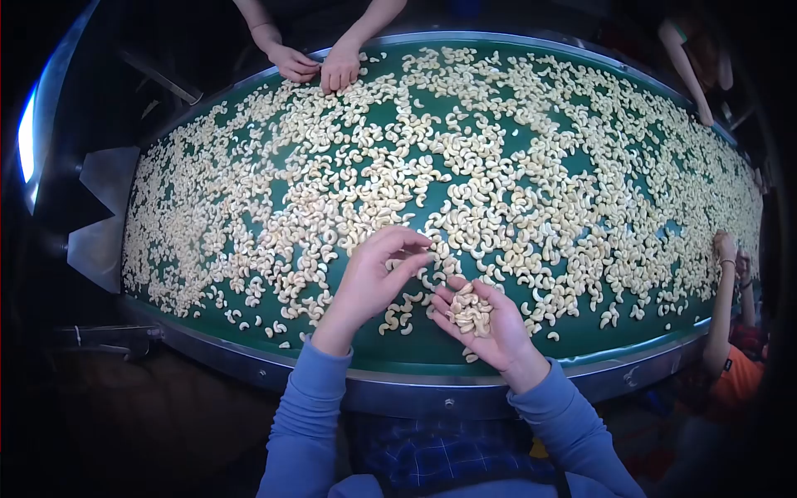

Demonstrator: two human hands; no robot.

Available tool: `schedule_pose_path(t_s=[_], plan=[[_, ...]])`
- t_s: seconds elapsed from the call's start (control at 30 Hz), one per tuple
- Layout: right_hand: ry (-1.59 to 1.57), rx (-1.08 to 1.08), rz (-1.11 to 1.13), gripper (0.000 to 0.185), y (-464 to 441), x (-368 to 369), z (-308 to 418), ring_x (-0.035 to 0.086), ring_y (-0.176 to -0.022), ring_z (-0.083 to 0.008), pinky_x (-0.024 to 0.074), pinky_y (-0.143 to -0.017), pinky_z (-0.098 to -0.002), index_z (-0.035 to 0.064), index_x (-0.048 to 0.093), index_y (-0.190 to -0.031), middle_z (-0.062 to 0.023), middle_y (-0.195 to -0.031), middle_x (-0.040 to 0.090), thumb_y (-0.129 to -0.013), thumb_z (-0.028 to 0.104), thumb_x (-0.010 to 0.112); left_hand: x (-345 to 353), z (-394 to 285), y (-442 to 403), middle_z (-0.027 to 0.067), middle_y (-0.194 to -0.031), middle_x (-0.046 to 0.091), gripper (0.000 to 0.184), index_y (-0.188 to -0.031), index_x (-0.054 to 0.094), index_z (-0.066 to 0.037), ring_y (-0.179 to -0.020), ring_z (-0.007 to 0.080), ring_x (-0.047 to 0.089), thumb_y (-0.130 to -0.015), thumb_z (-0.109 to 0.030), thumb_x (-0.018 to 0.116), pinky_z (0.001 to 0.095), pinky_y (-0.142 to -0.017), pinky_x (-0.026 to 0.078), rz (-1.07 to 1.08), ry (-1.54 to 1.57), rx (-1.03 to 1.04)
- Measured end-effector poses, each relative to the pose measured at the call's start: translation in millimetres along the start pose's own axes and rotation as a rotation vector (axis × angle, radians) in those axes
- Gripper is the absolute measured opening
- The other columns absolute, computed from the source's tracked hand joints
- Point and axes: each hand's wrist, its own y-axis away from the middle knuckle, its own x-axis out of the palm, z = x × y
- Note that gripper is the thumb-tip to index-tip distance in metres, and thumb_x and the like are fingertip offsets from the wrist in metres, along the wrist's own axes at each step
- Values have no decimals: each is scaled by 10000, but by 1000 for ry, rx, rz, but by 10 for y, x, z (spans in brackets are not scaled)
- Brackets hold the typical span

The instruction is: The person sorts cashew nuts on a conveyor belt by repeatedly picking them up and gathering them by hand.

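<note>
Pale curved cashew nuts (390, 178) lie scattered over a wide green belt (415, 353). My right hand (486, 324) is palm up over the near part of the belt, its fingers curled round a small pile of cashews (470, 313). Just to its upper left, my left hand (378, 270) hovers over the nuts, thumb and fingers bent toward each other with a gap between them. No nut shows in that gap. The two hands are close together but apart.
A metal rim (448, 398) runs along the belt's near edge. Across the belt, a co-worker's hands (320, 68) touch the nuts. Other people's arms reach in at the upper right (689, 70) and right (724, 286). Metal plates (98, 249) stand at the left end.
</note>
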Motion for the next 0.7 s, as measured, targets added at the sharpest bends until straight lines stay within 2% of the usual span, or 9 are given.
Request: schedule_pose_path(t_s=[0.03,0.07,0.13,0.17,0.2,0.27,0.37,0.5,0.7], plan=[[-7,24,21,316,13,-69,38,628,-1057,-273,535,-936,-434,17,567,-1118,-168,-1200,579,-1022,267,400,45,84,-49,79,-923,647,147,-987,654,13,-873,187,651,-845,-13,681,294,-764,524,-26,-143,65],[-26,58,69,267,43,-106,82,626,-938,-227,571,-795,-361,42,558,-1019,-136,-1104,578,-1016,267,415,101,249,-99,91,-909,643,142,-973,656,16,-857,211,649,-835,-6,677,306,-752,521,-52,-286,133],[-130,96,109,234,101,-121,163,589,-845,-189,543,-702,-311,56,533,-956,-106,-1010,557,-1008,258,428,209,346,-146,129,-853,623,124,-916,640,17,-803,303,624,-796,9,668,357,-716,506,-90,-516,238],[-186,116,127,224,142,-122,205,570,-799,-170,528,-655,-287,63,520,-924,-91,-963,546,-1005,254,434,252,386,-123,130,-850,624,117,-900,631,14,-802,308,624,-790,8,668,363,-719,507,-83,-565,188],[-181,87,16,207,211,-16,249,515,-742,-142,464,-579,-254,68,495,-892,-67,-896,506,-994,242,447,273,363,-108,130,-847,625,111,-884,622,11,-801,313,624,-784,6,668,369,-722,507,-74,-614,139],[-185,62,40,205,245,-106,330,515,-748,-141,458,-574,-249,70,496,-895,-71,-905,514,-992,243,448,287,304,-77,126,-822,622,107,-856,591,2,-793,295,633,-780,-7,667,361,-705,511,-44,-756,28],[-169,49,60,206,306,-176,431,513,-755,-136,443,-564,-237,75,495,-893,-68,-908,520,-990,251,449,363,186,-52,115,-818,618,101,-874,600,4,-763,258,636,-797,-12,665,337,-674,513,-129,-579,-70],[-137,41,28,191,422,-211,527,513,-752,-142,433,-558,-238,80,499,-901,-63,-907,524,-986,244,451,501,215,-128,103,-815,591,89,-876,621,-2,-724,224,626,-808,-18,676,308,-650,507,-178,-551,86],[-101,19,-11,178,531,-350,727,513,-738,-136,425,-553,-238,84,490,-903,-58,-905,526,-985,237,451,517,232,-189,110,-777,603,161,-937,657,-2,-674,203,607,-784,-33,699,308,-626,499,-131,-631,-113]])
